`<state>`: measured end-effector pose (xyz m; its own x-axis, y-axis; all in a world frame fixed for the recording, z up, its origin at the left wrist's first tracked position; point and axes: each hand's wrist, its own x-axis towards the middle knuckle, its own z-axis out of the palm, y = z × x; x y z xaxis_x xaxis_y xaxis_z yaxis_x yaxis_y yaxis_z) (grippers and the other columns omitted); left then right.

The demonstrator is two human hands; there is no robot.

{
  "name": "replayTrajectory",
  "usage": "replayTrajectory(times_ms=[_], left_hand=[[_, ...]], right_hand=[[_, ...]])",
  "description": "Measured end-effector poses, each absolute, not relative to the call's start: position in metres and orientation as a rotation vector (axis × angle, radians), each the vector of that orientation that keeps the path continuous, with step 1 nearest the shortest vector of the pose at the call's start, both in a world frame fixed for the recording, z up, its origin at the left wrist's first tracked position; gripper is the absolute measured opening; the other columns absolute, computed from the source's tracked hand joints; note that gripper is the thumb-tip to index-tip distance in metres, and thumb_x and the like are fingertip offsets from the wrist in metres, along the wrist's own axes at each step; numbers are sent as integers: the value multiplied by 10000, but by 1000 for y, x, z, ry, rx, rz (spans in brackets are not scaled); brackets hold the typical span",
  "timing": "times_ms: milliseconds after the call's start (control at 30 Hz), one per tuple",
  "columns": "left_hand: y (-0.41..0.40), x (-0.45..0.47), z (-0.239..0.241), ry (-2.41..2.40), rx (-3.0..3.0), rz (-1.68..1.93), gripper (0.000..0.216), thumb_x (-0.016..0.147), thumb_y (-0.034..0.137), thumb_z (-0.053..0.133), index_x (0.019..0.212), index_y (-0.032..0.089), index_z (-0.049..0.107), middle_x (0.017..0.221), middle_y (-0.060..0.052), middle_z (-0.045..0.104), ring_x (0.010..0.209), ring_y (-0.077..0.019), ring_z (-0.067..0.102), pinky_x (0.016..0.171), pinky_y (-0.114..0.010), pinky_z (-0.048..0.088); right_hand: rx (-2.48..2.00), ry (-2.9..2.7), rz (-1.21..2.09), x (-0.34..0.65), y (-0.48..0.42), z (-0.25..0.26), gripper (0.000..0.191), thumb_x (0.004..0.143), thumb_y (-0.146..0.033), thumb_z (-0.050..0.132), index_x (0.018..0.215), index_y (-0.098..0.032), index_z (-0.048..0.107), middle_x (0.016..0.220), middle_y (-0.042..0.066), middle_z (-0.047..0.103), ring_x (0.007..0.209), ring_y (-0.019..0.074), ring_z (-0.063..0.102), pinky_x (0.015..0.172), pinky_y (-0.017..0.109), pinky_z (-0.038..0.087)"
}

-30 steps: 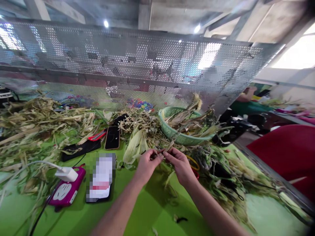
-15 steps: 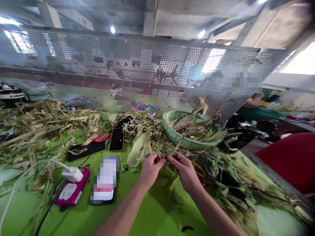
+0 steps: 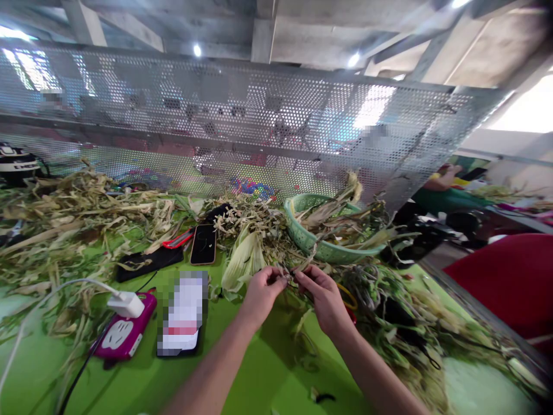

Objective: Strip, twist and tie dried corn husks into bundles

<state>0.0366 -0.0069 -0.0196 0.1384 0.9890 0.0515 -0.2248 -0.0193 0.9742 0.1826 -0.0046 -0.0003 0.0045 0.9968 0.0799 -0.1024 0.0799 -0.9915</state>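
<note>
My left hand (image 3: 262, 291) and my right hand (image 3: 322, 294) meet over the green table (image 3: 263, 369), fingertips pinched together on a thin strip of dried plant fibre (image 3: 290, 272) between them. A pale corn husk (image 3: 242, 258) lies just left of my left hand. A green plastic basket (image 3: 322, 249) filled with dried husks stands just beyond my right hand. Coiled cords and rings (image 3: 360, 291) lie to the right of my right hand.
Dried husks (image 3: 73, 213) pile up on the left and right of the table. A magenta power strip (image 3: 123, 334) with a white charger, a blurred phone (image 3: 184, 314) and two other phones (image 3: 204, 244) lie left of my hands. A perforated metal screen (image 3: 242, 127) stands behind. Another person's arm (image 3: 440, 176) shows at far right.
My hands stay pinched on the fibre and have shifted only slightly; the view has moved a little with my head.
</note>
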Motion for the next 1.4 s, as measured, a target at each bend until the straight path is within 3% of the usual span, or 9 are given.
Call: replayTrajectory(times_ms=[400, 767, 1000, 1400], left_hand=[[-9, 38, -20, 853, 1119, 1195, 224, 762, 295, 653, 941, 167, 610, 924, -58, 646, 875, -188, 581, 806, -296, 456], [-6, 37, -24, 991, 1284, 1178, 123, 767, 251, 618, 860, 172, 606, 790, -19, 626, 756, -154, 548, 728, -262, 431], [-10, 38, -16, 845, 1112, 1188, 226, 767, 345, 649, 908, 172, 614, 861, -37, 630, 817, -168, 569, 766, -277, 451], [-9, 38, -21, 846, 1087, 1185, 237, 751, 375, 667, 821, 163, 586, 743, 4, 568, 715, -135, 522, 698, -255, 419]], right_hand=[[-1102, -1181, 1213, 182, -6, 1, 232, 728, -388, 725, 805, -176, 672, 708, 9, 580, 608, 120, 419, 555, 240, 325], [-1134, -1280, 1141, 182, -5, -5, 304, 715, -448, 727, 757, -163, 629, 657, -6, 547, 589, 116, 420, 548, 243, 332], [-1111, -1241, 1125, 182, -7, 5, 299, 710, -452, 729, 756, -172, 633, 663, 3, 558, 602, 135, 432, 564, 255, 338], [-1074, -1268, 1190, 180, -7, -1, 297, 724, -456, 721, 771, -170, 652, 687, 6, 590, 601, 119, 459, 562, 244, 359]])
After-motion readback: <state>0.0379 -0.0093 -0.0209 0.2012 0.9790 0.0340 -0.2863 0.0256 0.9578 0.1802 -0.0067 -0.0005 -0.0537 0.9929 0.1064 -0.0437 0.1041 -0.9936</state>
